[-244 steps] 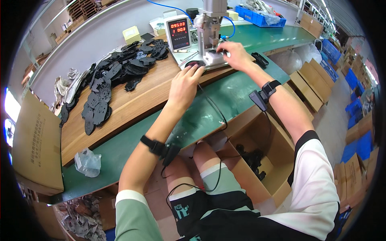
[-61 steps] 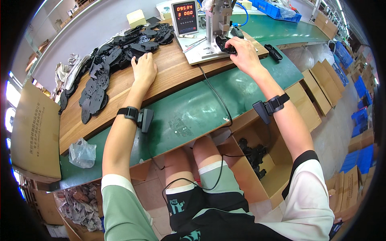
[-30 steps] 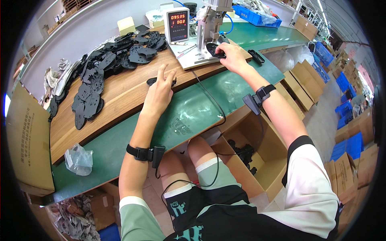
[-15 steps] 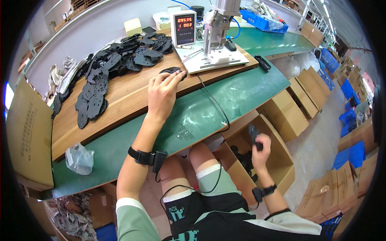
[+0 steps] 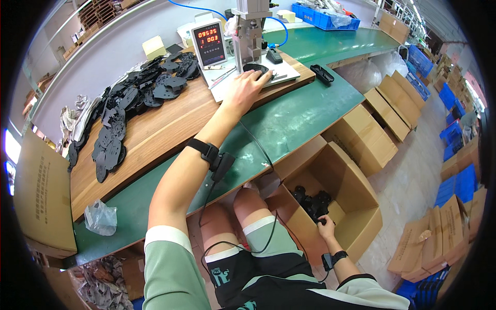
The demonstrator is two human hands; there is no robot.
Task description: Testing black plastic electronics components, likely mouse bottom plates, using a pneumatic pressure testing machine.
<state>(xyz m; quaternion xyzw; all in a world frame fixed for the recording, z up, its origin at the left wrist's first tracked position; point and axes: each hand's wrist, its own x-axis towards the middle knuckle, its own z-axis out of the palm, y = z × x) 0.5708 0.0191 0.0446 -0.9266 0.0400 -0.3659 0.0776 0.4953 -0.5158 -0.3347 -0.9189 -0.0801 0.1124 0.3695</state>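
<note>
The black plate lies on the white base of the press, at the foot of its column. The left hand reaches over its near edge, fingers a little apart and touching it; whether they pinch it or only rest there is hidden. On the near right side of the press, lower down, the right hand is at an open carton, fingers curled against the dark, lumpy black parts inside (how firmly, if at all, I cannot tell).

The plate looks thin, light and fairly stiff, probably moulded plastic, so it should lift easily but may slide on the smooth base. The rounded rim facing away from the press column seems the natural place to hold it, pinched between thumb and fingertips. The parts in the carton look bulkier and more uneven, and could snag on each other.

To the left of the press, similar oval plates with cut-outs make a matt, overlapping pile on a wood-grained board. The board lies on the desk, whose glossy green top runs in front of and beyond the press. Just left of the press column stands a pale display box; farther left and nearer the person sits a crumpled, clear plastic bag.
</note>
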